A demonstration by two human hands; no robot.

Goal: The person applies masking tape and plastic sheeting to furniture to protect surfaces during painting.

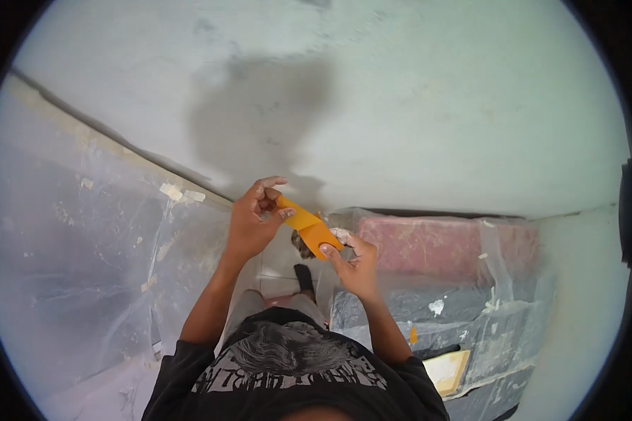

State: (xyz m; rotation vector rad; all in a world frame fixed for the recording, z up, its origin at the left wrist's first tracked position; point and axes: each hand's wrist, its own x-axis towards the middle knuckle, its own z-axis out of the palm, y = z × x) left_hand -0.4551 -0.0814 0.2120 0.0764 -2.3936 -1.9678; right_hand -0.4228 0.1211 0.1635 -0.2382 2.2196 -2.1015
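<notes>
A folded yellow-orange strip that looks like sandpaper (305, 223) is stretched between my hands, in front of the wall. My left hand (260, 210) pinches its upper left end between thumb and curled fingers. At the lower right end, my right hand (354, 261) grips it with the thumb pressed flat on the face and the fingers behind. A crease crosses the strip near its middle. White dust coats the fingertips of both hands.
Ahead stands a pale wall (428, 126) with my shadow on it. Clear plastic sheeting (98, 245) hangs at the left, taped in places. At the right, plastic covers a red padded piece (428, 245) and a dark surface (428, 309) bearing a yellow-edged panel (446, 372).
</notes>
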